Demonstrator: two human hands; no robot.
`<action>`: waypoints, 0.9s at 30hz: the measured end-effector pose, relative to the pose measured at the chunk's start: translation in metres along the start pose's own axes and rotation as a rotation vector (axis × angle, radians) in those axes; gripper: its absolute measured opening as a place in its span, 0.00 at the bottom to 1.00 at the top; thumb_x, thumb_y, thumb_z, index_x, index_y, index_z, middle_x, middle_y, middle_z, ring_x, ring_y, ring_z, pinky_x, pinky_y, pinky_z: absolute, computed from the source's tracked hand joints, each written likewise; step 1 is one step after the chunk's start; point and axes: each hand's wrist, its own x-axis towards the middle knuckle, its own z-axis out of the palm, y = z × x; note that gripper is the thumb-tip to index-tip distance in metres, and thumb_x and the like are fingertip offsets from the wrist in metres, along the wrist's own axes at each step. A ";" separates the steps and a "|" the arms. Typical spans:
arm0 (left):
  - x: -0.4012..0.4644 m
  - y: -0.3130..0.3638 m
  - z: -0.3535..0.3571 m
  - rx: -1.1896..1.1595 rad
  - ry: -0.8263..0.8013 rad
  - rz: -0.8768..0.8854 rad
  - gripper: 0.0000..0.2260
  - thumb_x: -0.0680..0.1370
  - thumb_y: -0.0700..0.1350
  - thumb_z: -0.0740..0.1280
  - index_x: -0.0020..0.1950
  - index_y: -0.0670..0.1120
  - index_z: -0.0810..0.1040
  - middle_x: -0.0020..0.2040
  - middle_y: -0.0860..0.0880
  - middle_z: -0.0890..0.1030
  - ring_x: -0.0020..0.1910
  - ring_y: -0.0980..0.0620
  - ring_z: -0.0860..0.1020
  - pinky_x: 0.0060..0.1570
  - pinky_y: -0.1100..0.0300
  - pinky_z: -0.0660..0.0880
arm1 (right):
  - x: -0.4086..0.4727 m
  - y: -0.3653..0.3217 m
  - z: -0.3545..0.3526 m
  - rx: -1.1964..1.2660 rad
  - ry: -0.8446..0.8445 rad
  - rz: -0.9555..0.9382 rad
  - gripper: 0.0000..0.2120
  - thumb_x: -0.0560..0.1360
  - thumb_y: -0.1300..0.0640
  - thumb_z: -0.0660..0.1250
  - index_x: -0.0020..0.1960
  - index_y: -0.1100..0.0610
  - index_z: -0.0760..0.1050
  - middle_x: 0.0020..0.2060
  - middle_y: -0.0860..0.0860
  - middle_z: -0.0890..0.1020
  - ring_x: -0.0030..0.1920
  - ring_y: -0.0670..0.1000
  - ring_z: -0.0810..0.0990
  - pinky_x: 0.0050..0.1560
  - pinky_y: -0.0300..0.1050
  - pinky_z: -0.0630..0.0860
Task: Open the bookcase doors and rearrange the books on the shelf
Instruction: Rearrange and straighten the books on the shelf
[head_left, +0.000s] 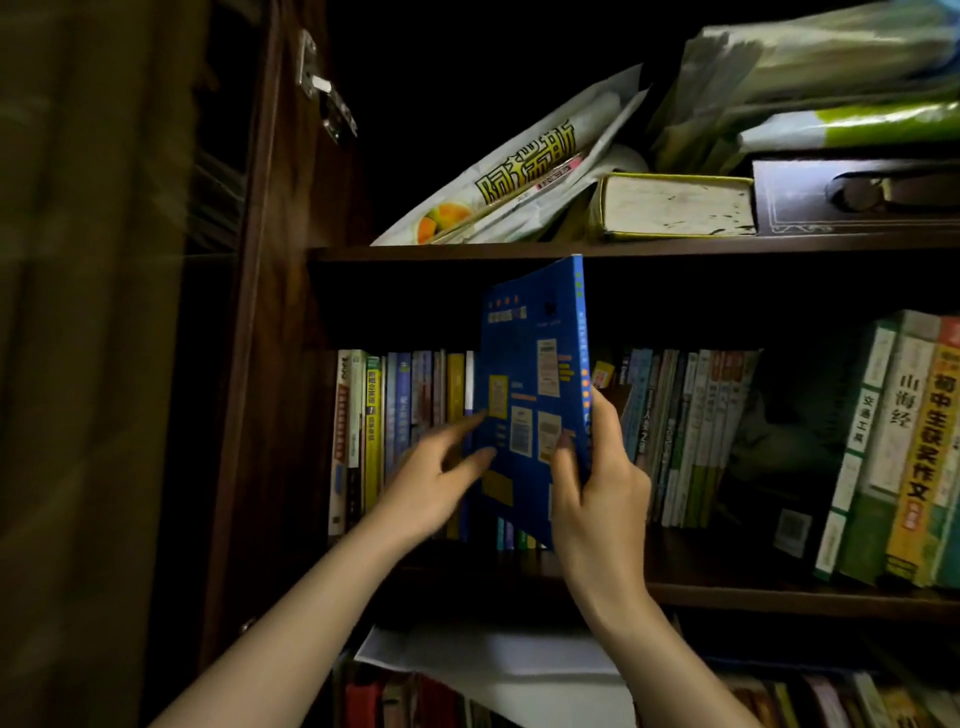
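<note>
In the head view, the right hand (597, 499) is gripping a thin blue book (535, 395) by its lower spine edge, thumb lying across the glossy cover and fingers wrapping behind. The book is standing upright in front of the middle shelf (727, 592), its top corner reaching up to the edge of the upper shelf (467, 253). The left hand (441, 467) is hovering open beside it, fingers spread loosely, the fingertips (483, 415) touching or nearly touching the cover's left edge; slight blur is making contact hard to judge.

Behind the book, a tight row of slim paperbacks (405, 415) is standing upright on the left of the middle shelf, and a second group (691, 431) is leaning to the right of the held book. Farther right, thick volumes with green and yellow spines (904, 447) are tilting, with a dark gap between them and the leaning group. Above, on the upper shelf, floppy magazines and plastic-wrapped papers (519, 176) are slumping against a thick, yellowed book lying flat (675, 205), beside a dark box (852, 197). The bookcase is dark brown wood; its open door (260, 312) is standing at the left, with a metal hinge (322, 88) showing. Below, a white sheet (493, 660) is lying over more books.
</note>
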 end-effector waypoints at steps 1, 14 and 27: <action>0.000 0.000 0.005 -0.002 -0.032 0.007 0.22 0.79 0.49 0.62 0.73 0.53 0.64 0.71 0.56 0.66 0.71 0.56 0.63 0.69 0.60 0.61 | 0.000 0.001 0.000 -0.013 0.007 0.000 0.23 0.78 0.64 0.60 0.70 0.49 0.66 0.42 0.31 0.75 0.40 0.36 0.78 0.35 0.32 0.72; 0.010 0.006 0.021 -0.500 -0.050 -0.106 0.26 0.64 0.72 0.64 0.60 0.66 0.75 0.65 0.56 0.76 0.67 0.53 0.71 0.70 0.47 0.63 | -0.014 0.014 0.040 -0.043 -0.076 0.079 0.24 0.76 0.66 0.61 0.71 0.54 0.66 0.59 0.47 0.74 0.58 0.42 0.72 0.55 0.33 0.68; 0.013 0.004 0.021 -0.308 0.052 0.089 0.15 0.75 0.56 0.65 0.62 0.62 0.70 0.58 0.65 0.75 0.57 0.72 0.72 0.50 0.78 0.67 | 0.013 0.040 -0.017 0.136 -0.480 0.023 0.28 0.73 0.47 0.69 0.71 0.43 0.63 0.65 0.37 0.69 0.64 0.34 0.68 0.62 0.31 0.67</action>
